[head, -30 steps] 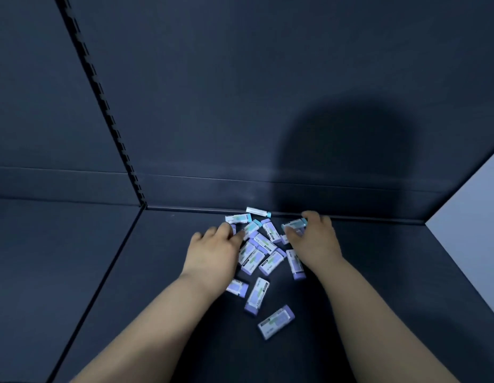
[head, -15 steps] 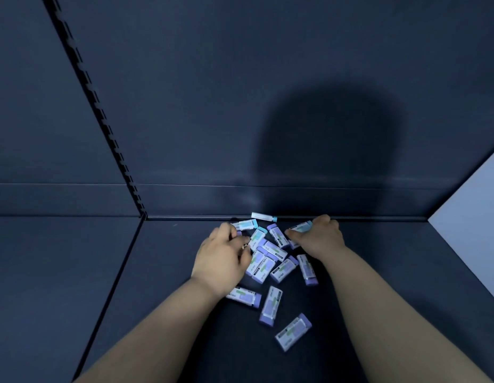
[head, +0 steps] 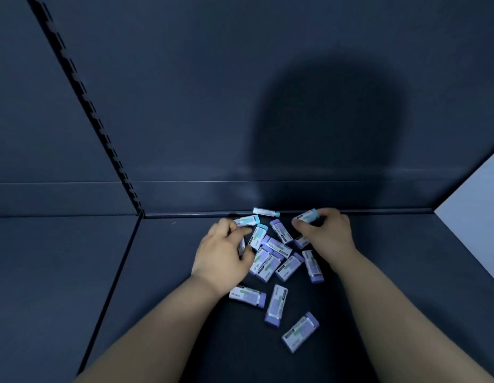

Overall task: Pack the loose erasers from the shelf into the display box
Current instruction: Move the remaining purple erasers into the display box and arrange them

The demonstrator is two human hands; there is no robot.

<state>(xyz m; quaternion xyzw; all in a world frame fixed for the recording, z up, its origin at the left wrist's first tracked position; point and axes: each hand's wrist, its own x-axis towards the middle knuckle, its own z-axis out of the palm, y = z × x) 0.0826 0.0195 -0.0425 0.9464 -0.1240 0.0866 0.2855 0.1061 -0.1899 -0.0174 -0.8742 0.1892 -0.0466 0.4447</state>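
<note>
Scene: a person's two bare forearms reach into a dark blue shelf (head: 171, 272), seen from above.
Erasers, where: a loose heap of erasers (head: 277, 261) lies on the shelf floor close to the back wall, between the two hands. Three stray erasers (head: 276, 305) lie apart from the heap, nearer the person.
Erasers, look: small oblong blocks in white printed sleeves, each with a lilac or pale blue end showing. They point every which way and some overlap.
Left grip: the left hand (head: 223, 252) is curled at the heap's left edge, fingers and thumb closed round a tucked eraser (head: 242, 245) of which only a sliver shows.
Right grip: the right hand (head: 326, 233) pinches a blue-capped eraser (head: 306, 217) between thumb and fingers at the heap's back right.
Display box: not in view.
Step in hand: probably gathering erasers by the handful.
Doing it well: line the blocks up the same way in the palm while collecting, so they can go into the box in neat rows. Take modest handfuls, since the sleeves look smooth and may slip, and remember the strays.
Progress: seemingly early, as most erasers remain on the shelf.
</note>
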